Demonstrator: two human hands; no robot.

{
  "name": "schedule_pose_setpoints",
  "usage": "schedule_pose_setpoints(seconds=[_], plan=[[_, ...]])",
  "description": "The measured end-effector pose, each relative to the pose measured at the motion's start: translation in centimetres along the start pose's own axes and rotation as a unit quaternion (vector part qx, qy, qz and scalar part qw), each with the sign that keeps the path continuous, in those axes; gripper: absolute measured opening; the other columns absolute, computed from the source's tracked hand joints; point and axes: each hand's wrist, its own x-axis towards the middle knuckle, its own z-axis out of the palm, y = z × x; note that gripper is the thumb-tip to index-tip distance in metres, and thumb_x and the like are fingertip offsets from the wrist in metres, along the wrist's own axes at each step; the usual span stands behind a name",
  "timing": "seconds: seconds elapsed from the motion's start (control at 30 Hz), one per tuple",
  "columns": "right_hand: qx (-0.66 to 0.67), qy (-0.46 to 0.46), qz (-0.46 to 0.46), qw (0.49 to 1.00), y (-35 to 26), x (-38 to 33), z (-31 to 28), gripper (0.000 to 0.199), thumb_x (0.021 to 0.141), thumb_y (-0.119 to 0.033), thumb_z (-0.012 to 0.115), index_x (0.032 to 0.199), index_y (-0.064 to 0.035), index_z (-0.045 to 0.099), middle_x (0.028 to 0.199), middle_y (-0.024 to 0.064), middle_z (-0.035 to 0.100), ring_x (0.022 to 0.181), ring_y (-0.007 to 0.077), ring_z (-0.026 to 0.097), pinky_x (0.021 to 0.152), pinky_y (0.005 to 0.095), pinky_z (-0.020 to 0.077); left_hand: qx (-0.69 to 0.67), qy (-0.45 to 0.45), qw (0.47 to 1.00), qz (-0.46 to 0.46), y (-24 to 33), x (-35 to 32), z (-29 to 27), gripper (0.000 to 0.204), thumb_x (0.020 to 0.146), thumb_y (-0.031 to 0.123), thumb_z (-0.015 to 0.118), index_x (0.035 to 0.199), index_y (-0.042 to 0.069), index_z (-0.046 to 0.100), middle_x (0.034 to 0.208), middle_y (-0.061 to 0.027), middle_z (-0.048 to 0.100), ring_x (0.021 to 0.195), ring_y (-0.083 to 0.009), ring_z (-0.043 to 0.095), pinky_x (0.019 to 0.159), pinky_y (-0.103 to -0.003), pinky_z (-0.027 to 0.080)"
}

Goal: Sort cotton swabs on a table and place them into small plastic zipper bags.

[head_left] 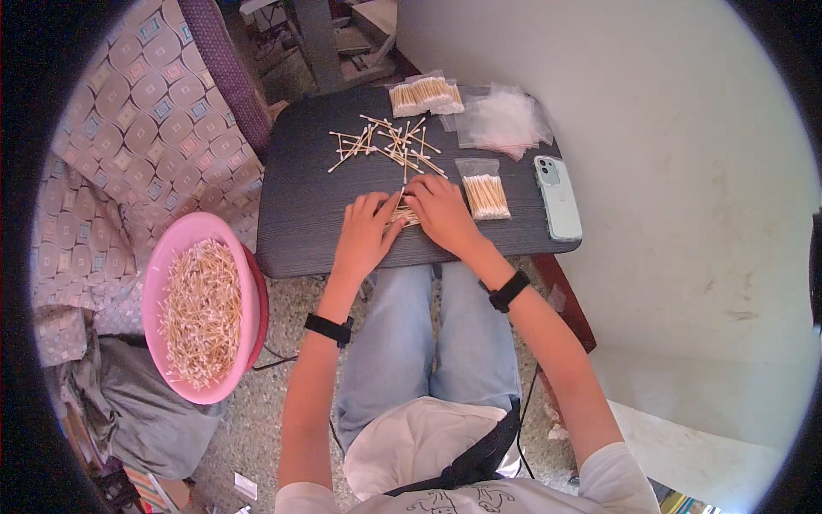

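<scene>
Near the front edge of the dark table, my left hand [366, 230] and my right hand [442, 212] meet over a small bunch of cotton swabs [408, 214]. Fingers of both hands are curled around the bunch from either side, and they partly hide it. Just beyond my fingertips, loose cotton swabs [385, 144] lie scattered at many angles. A clear bag filled with cotton swabs [486, 195] lies flat to the right of my right hand.
More filled swab bags [425, 94] lie at the table's [295, 188] far edge, beside a pile of clear plastic bags [505, 118]. A pale phone [558, 199] rests at the right edge. Left of the table stands a pink basin [153, 300] full of swabs. A wall [685, 171] rises at right.
</scene>
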Motion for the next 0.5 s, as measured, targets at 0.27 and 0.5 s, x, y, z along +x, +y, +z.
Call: schedule_pose_setpoints(seconds=[0.27,0.5], plan=[[-0.141,0.012,0.051,0.989,0.9,2.4,0.8,0.028,0.082,-0.020,0.059,0.104,-0.0045,0.057,0.112,0.0123,0.052,0.106,0.0294,0.047,0.087,0.0424,0.0400,-0.027,0.004,1.000,-0.016,-0.2,0.0,0.2,0.031,0.086,0.021,0.058,0.113,0.006,0.058,0.102,-0.0076,0.054,0.096,-0.0242,0.049,0.084,-0.037,0.039],[-0.251,-0.004,0.165,0.954,0.7,2.6,3.1,0.039,0.075,-0.010,0.060,0.111,0.0031,0.051,0.124,0.0289,0.043,0.114,0.0471,0.040,0.098,0.0470,0.0359,-0.034,0.009,0.999,-0.025,-0.1,0.0,-0.2,0.028,0.085,0.019,0.059,0.110,0.006,0.059,0.102,-0.0092,0.053,0.096,-0.0264,0.049,0.084,-0.039,0.040]])
